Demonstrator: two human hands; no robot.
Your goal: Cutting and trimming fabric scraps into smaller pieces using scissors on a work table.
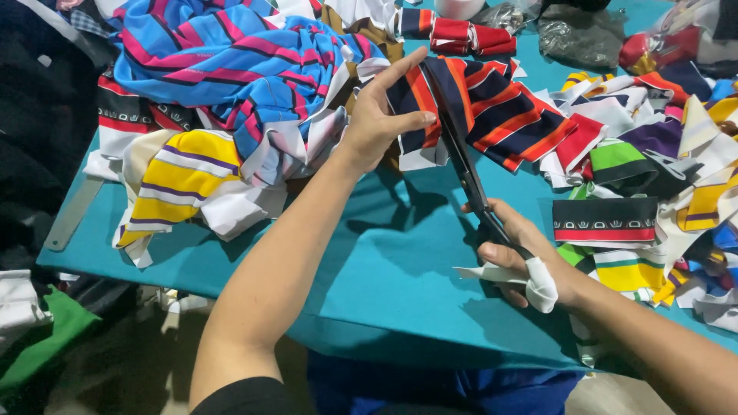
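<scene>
1. While the left hand [380, 115] pinches the edge of a navy, orange and red striped cloth [492, 107] between thumb and fingers, the index finger points up along the fabric.
2. That cloth lies near the far middle of the teal table [384, 261], its near edge lifted a little by the left hand.
3. The right hand [523, 257] is closed around the handles of black scissors [465, 165], with a white strip wound about the thumb and a loose white scrap trailing left from it.
4. The blades run up and away from the right hand and are parted, with the cloth's edge between them, just beside the left thumb.
5. A heap of blue and pink striped fabric [231, 61] sits at the far left, touching the left wrist's side of the pile.
6. A yellow and white striped piece [181, 177] lies below that heap, near the left forearm.
7. Mixed scraps [653, 154] in green, yellow, white and purple crowd the right side of the table.
8. A flat metal ruler [73, 215] rests at the left edge.
</scene>
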